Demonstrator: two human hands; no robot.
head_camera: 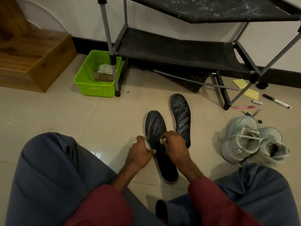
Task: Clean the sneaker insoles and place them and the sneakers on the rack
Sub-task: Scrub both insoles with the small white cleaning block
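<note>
**A:** The right grip (175,144) is pinched shut on a small pale wad (163,140). It presses the wad on the near insole (164,163). The left grip (140,154) is curled on that insole's left rim and holds it down.

**B:** Where is that insole?

**A:** Flat on the floor (65,111), out in the middle, well away from the wall edge. The other insole (180,118) lies just beside it on the right, nearer the rack (179,51). Both have white scribbly marks at the toe end.

**B:** How will it feel?

**A:** I think it is light, thin and bendy. It may slide on the shiny tiles when rubbed, so one grip should hold the rim. To lift it, take the side rim near the middle, or the ends may flop.

**B:** And the sneakers (250,141)?

**A:** They are on the floor to the right, touching each other. They look soft and light too. The heel or the open top looks like a good place to take hold.
</note>
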